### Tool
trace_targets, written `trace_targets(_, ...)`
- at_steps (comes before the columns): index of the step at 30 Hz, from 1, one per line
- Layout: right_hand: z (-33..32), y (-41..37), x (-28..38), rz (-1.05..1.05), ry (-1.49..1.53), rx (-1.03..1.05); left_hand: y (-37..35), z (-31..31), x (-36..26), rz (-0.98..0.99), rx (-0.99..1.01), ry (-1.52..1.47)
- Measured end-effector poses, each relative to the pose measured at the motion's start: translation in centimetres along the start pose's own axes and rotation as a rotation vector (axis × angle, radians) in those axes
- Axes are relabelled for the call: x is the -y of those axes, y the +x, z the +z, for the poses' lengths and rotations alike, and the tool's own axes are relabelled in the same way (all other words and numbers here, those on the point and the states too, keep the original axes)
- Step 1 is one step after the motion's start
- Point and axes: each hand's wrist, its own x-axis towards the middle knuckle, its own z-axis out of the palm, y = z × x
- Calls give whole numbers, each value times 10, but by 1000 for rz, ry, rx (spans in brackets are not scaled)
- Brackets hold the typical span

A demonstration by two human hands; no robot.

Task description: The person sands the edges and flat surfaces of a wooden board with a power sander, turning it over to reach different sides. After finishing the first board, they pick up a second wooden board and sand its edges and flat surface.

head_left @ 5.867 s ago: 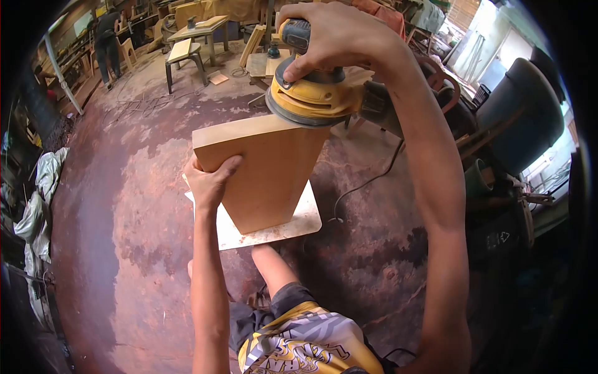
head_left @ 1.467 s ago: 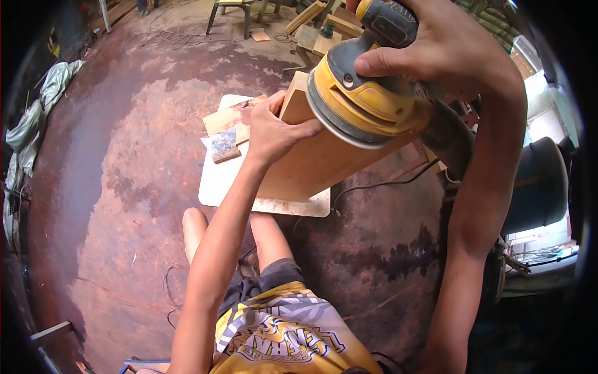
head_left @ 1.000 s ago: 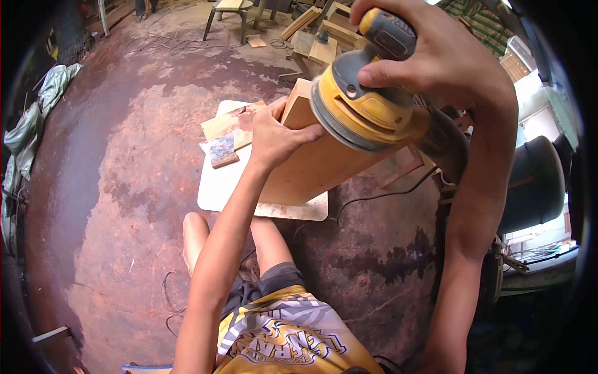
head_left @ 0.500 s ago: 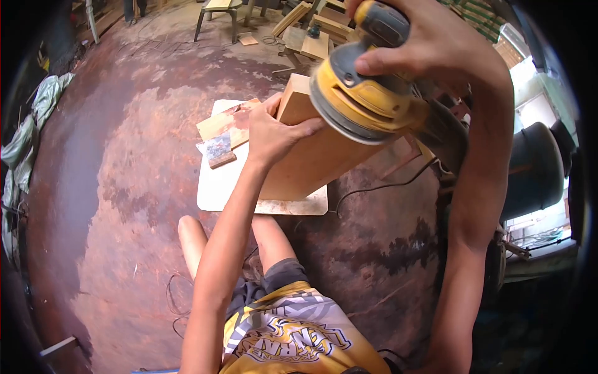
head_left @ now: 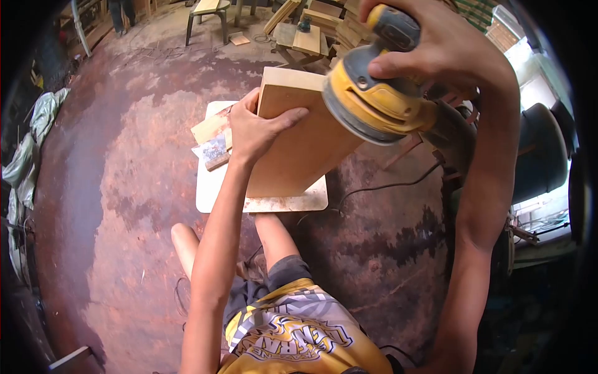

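Note:
A wooden box-like panel (head_left: 305,146) stands upright on a small white table (head_left: 208,187). Its near top corner is gripped by my left hand (head_left: 258,124), thumb on the broad face and fingers behind the edge. My right hand (head_left: 423,50) is wrapped round the top of a yellow and black sander (head_left: 367,93). The sander's round pad is tilted against the panel's upper right part; the exact contact is hidden. Beside the panel on the table lie a light wood piece (head_left: 210,126), a crumpled sheet (head_left: 213,148) and a small brown block (head_left: 217,163).
A black cord (head_left: 386,187) runs over the reddish floor on the right. Behind are a stool (head_left: 208,15), stacked boards (head_left: 321,22) and a person's legs (head_left: 118,15). A dark barrel (head_left: 542,156) stands at the right, pale sacks (head_left: 25,156) at the left.
The sander and my right hand have moved slightly right and down. My left hand and the panel's top have shifted left, exposing more of the top edge. The camera view has also shifted slightly.

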Motion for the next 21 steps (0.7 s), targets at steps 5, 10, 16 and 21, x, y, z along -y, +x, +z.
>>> trace_targets(5, 3, -17, -2, 153, -37, -7, 2, 0, 6, 0, -16, 16)
trace_targets(10, 4, -7, -33, 16, -106, -58, 3, 0, 11, 21, -17, 26)
trace_targets(16, -6, 8, 61, 411, 5, 11, 0, 2, 7, 18, -10, -10)
trace_targets(21, 7, 3, 29, -33, -158, -129, -3, 2, 6, 64, -19, 9)
